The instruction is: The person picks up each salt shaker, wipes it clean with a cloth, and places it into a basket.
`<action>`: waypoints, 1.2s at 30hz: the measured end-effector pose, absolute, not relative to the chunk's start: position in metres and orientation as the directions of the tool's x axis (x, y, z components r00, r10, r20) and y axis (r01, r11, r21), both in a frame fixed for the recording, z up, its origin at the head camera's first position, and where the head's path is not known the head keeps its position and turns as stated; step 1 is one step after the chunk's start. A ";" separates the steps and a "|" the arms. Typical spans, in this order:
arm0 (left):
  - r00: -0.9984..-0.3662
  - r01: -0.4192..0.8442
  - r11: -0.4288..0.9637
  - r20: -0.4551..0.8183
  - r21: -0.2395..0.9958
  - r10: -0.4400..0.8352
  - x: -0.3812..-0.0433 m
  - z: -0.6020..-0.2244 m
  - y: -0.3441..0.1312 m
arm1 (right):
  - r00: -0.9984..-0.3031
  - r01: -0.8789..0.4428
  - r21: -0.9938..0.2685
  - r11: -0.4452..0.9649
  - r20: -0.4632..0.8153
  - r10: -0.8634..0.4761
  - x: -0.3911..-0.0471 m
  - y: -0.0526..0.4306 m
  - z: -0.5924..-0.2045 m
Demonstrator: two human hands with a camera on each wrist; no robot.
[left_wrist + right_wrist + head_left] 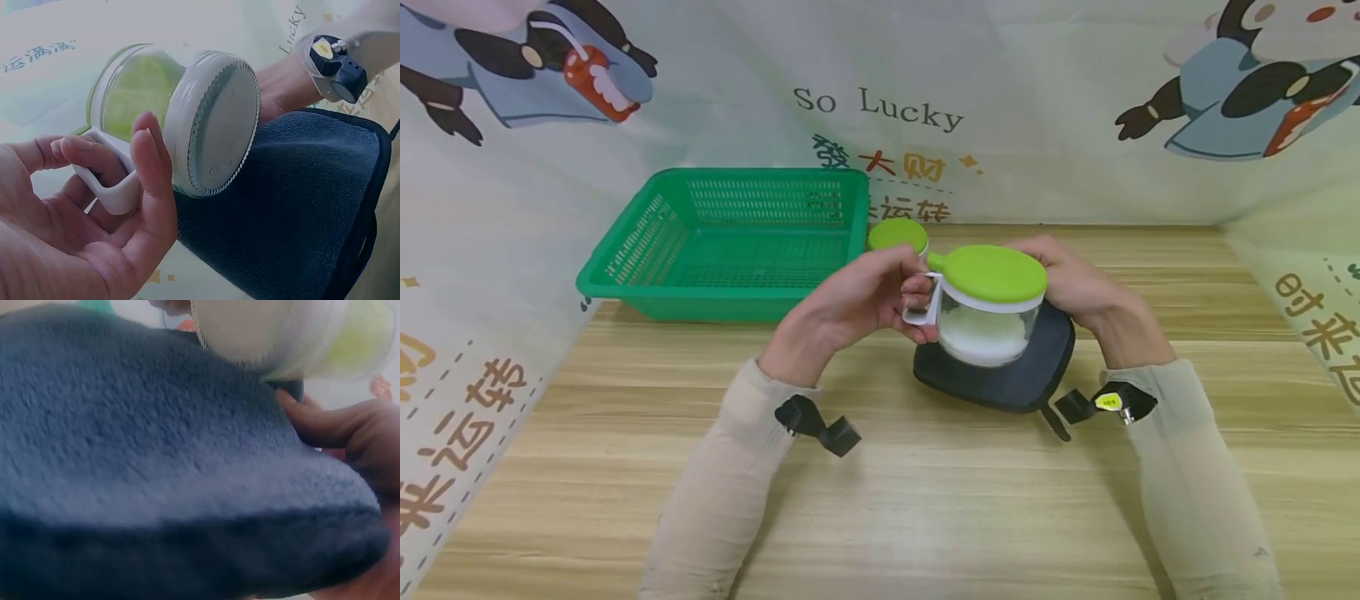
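A clear glass seasoning jar (988, 333) with a green lid and white handle is in front of me, above the table. My left hand (871, 298) grips its handle, fingers curled through and around it. In the left wrist view the jar (215, 125) is tipped, its round ridged base facing the camera. My right hand (1075, 283) holds a dark blue cloth (985, 392) behind and below the jar. In the right wrist view the thumb of the right hand (369, 434) lies over the cloth (144, 425); its other fingers are mostly hidden.
A green plastic basket (722, 307) stands at the back left of the wooden table (925, 517). Beside its right side is another green-lidded jar (897, 235), partly hidden by my left hand. A printed sheet (1037, 100) hangs behind the table.
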State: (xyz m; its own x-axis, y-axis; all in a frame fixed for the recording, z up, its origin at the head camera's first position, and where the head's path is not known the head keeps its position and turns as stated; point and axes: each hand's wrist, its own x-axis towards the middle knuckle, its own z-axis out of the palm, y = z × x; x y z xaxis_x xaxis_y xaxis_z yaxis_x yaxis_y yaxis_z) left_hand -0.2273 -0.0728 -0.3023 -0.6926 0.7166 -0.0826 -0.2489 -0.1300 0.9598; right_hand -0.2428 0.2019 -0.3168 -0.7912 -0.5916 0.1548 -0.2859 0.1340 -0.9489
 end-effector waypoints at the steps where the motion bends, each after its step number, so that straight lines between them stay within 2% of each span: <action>1: -0.692 -0.250 -0.130 -0.083 0.960 0.717 -0.227 -0.302 -0.073 | -0.787 -0.284 -0.951 0.124 0.157 -0.597 -0.243 0.204 -0.317; 8: -0.716 -0.225 -0.135 -0.070 0.965 0.695 -0.228 -0.300 -0.077 | -0.787 -0.312 -0.934 0.174 0.152 -0.597 -0.242 0.224 -0.310; 12: -0.705 -0.222 -0.131 -0.067 0.966 0.706 -0.228 -0.304 -0.076 | -0.775 -0.324 -0.927 0.187 0.147 -0.615 -0.245 0.219 -0.311; 18: -0.628 -0.254 -0.122 -0.068 0.960 0.775 -0.226 -0.308 -0.071 | -0.697 -0.330 -0.941 0.079 0.186 -0.693 -0.249 0.203 -0.320; 22: -0.594 -0.259 -0.128 -0.054 0.957 0.803 -0.226 -0.307 -0.070 | -0.686 -0.304 -0.952 0.013 0.210 -0.697 -0.248 0.199 -0.324; 36: -0.609 -0.175 -0.103 -0.025 0.979 0.793 -0.229 -0.309 -0.071 | -0.689 -0.239 -0.971 -0.024 0.187 -0.700 -0.248 0.207 -0.323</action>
